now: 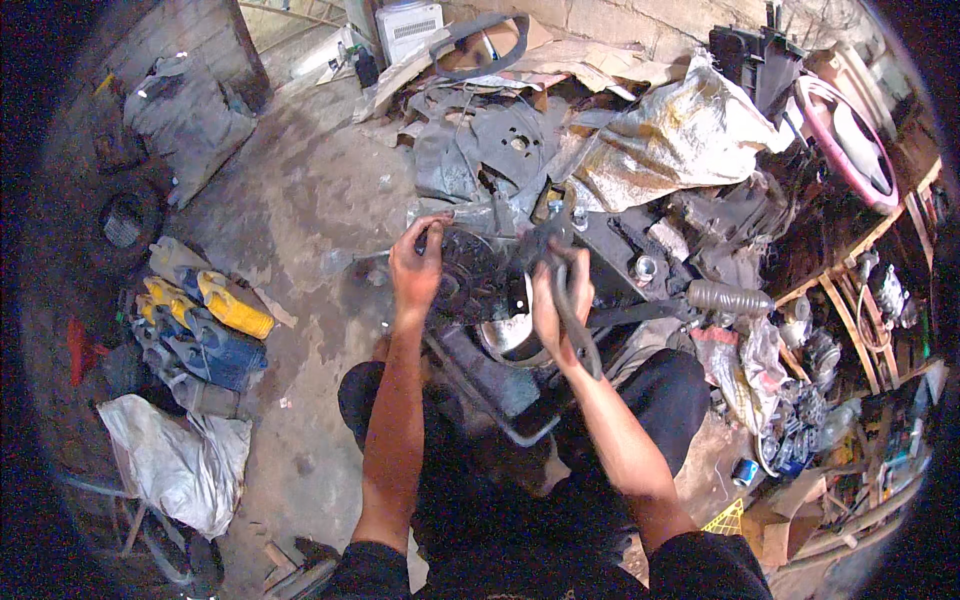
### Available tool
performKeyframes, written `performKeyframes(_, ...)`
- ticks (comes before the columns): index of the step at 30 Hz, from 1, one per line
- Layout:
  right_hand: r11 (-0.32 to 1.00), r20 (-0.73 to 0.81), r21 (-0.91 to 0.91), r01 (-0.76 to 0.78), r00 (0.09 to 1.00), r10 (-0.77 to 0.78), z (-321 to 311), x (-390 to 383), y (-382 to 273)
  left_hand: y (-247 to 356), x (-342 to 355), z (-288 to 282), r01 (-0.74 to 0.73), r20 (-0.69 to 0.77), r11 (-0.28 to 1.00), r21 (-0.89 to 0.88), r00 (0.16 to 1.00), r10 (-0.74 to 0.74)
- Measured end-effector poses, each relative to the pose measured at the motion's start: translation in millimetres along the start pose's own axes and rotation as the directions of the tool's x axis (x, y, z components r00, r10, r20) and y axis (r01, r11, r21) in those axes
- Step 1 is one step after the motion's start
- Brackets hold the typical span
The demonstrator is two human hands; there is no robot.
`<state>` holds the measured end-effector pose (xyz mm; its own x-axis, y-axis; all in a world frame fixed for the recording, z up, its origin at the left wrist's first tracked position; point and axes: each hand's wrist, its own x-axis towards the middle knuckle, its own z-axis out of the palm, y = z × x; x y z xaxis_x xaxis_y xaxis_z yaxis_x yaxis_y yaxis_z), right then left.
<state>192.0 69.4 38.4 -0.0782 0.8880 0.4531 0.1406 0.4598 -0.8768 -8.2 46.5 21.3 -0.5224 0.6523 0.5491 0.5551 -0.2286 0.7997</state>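
My left hand is closed at the left rim of a dark, greasy round part with a ribbed face, steadying it in front of me. In my right hand is a dark grey rag-like thing, bunched above the fingers, with a long limp strip hanging over the wrist. Beneath both hands lies a black tray-like housing, partly between my knees. A shiny curved metal piece shows below the round part. Just past the right hand stands a small clear bottle.
A dirty white sack and flattened cardboard lie at the far side. A ring-shaped metal cup and a plastic bottle are to the right. Yellow-and-blue containers and a silvery sheet lie on the left floor.
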Motion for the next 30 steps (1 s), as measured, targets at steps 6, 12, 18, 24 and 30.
performKeyframes(6,0.984,0.404,-0.003,0.176,0.901,-0.160,-7.3,-38.5,46.9,1.0,-0.1,3.6,-0.078,-0.014,0.997,0.020,0.997,0.078)
performKeyframes(12,0.995,0.049,0.042,0.093,0.994,-0.095,-10.3,17.6,-15.3,-3.2,-4.0,2.9,-0.096,-0.053,0.995,0.040,0.994,0.098)
performKeyframes(18,0.974,0.374,-0.076,0.212,0.912,-0.169,-8.8,-28.4,31.7,-2.4,-5.2,7.9,-0.064,-0.057,0.993,0.103,0.996,0.070)
performKeyframes(24,0.993,0.092,0.000,0.122,0.988,-0.122,-11.3,16.5,-3.5,0.1,-5.0,7.0,-0.069,-0.082,0.993,0.091,0.994,0.076)
performKeyframes(30,0.967,0.309,-0.028,0.253,0.922,-0.232,-10.1,-26.0,49.4,2.8,-5.3,7.0,-0.079,-0.033,0.994,0.071,0.996,0.082)
